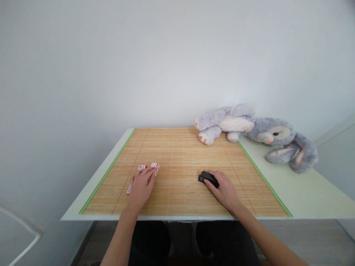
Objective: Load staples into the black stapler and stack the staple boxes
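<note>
On the left part of the mat, my left hand [142, 185] lies palm down across two small red-and-white boxes, its fingers stretched out. The left box [142, 167] shows above and beside the hand, its middle covered. My fingertips touch the right box [155, 165], which is partly hidden under them. To the right, my right hand [222, 187] is closed round a black stapler [210, 178], which lies on the mat with its front end pointing left. The thumb is on its near side and the fingers are over the far side.
A bamboo mat [177, 147] with green edges covers much of the white table [302, 192]. At the back right, a grey plush rabbit [235, 123] lies on its side against the wall. A white cable [27, 232] hangs at lower left.
</note>
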`<state>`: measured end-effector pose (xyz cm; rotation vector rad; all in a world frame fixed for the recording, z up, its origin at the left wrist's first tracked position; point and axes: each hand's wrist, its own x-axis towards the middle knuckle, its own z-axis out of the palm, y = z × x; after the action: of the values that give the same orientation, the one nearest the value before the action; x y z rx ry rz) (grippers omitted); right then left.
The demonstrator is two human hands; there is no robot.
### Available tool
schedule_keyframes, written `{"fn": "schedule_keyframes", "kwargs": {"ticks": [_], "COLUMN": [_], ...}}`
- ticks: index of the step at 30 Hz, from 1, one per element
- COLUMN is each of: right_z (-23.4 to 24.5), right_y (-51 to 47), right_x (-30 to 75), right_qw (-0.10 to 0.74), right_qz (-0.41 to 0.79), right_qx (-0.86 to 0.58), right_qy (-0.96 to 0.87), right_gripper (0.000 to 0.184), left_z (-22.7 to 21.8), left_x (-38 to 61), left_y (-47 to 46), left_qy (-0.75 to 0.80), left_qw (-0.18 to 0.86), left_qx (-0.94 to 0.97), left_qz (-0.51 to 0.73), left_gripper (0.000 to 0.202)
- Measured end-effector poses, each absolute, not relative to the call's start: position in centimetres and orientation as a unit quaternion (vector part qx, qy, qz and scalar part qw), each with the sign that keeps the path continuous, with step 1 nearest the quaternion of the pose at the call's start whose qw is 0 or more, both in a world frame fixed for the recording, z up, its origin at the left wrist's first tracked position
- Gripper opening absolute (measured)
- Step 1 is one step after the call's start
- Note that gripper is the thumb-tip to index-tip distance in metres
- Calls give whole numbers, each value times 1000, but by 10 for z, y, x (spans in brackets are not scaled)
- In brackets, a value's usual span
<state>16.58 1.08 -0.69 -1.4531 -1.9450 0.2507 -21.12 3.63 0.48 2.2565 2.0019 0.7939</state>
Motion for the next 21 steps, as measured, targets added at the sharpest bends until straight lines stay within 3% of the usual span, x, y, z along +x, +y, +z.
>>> {"fn": "schedule_keyframes", "kwargs": {"ticks": [14,21], "right_z": [-5,-10], "right_y": [9,11], "right_x": [166,152], "right_qw": [341,348], "right_qz": [92,61], "right_qx": [-558,-620], "right_qy": [-751,-700], "right_gripper": [31,29], "left_z": [-4,-33], "left_x": [-259,-272], "left_y": [27,28], "left_qy": [664,725], "left_qw": [20,14], "left_qx": [674,587], "left_qz": [323,360], "left_gripper": [39,46]}}
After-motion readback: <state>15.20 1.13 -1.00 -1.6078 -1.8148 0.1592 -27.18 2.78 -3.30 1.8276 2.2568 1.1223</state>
